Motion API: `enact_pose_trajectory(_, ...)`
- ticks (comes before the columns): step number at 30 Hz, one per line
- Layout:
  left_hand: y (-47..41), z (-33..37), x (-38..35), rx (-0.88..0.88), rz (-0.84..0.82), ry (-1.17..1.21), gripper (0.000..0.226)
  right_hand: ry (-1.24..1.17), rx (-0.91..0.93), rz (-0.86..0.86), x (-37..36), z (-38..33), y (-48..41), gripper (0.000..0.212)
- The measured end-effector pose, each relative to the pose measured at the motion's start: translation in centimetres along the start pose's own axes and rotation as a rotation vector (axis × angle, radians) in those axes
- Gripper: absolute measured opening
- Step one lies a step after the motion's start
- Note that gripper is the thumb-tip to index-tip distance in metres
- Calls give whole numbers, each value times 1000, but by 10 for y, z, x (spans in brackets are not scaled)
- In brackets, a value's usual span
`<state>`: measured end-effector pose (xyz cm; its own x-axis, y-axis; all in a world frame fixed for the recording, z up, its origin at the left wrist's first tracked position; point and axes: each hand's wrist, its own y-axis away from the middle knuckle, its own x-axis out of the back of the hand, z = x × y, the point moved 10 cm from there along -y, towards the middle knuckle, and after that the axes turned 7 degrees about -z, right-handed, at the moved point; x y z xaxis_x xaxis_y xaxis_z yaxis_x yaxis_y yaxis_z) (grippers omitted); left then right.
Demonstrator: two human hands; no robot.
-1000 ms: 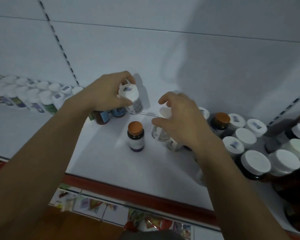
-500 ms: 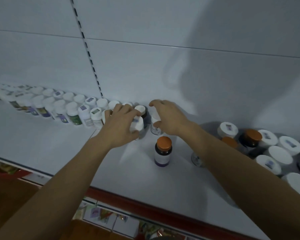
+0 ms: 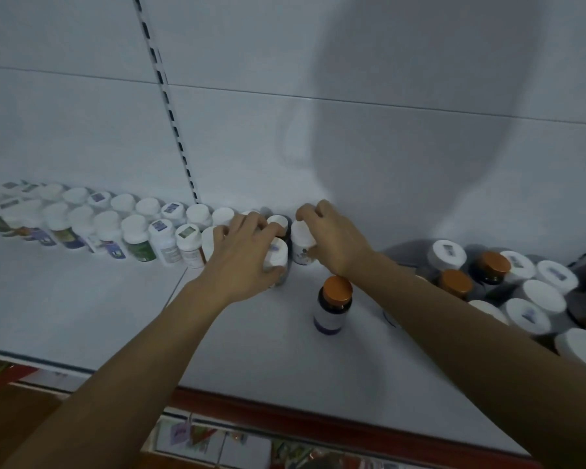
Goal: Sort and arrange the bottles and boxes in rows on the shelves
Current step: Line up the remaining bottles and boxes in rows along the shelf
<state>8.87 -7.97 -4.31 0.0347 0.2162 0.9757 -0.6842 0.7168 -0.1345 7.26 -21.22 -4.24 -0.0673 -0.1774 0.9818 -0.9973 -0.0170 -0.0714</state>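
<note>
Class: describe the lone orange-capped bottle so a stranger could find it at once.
On the white shelf, look at the bare stretch between the neat rows and the jumbled bottles. In front of the right hand stands a dark bottle with an orange cap; unlike other orange-capped ones, it stands alone.

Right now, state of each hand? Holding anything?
Left hand: closed, grips a white-capped bottle at the row's end.
Right hand: closed, grips the neighbouring white bottle.

White shelf (image 3: 82,309): two rows of white-capped bottles (image 3: 134,226) along the back left, one orange-capped bottle (image 3: 334,304) upright alone mid-shelf, loose cluster of white- and orange-capped jars (image 3: 542,296) at right.
</note>
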Motion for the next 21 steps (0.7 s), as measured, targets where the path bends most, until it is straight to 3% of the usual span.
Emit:
enact_pose_trajectory(4, -2, 1, 3, -29, -31, -44, 65, -160, -17, -35, 8, 12, 10, 58)
enact_pose_trajectory(10, -13, 6, 8, -133, -40, -80, 67, 4, -43, -108, 51, 35, 50, 42)
enact_pose_trajectory(12, -18, 7, 5, -155, -78, -85, 68, 78, -69, -254, 52, 45, 68, 45)
enact_pose_trajectory(17, -21, 11, 0, -212, -157, -58, 73, 348, -189, -678, 23, 74, 118, 79)
enact_pose_trajectory(19, -23, 12, 0, -229, -165, -67, 73, 425, -202, -674, 16, 78, 123, 75)
enact_pose_trajectory(21, -25, 10, 0, -235, -166, -79, 75, 427, -194, -552, 22, 75, 118, 65)
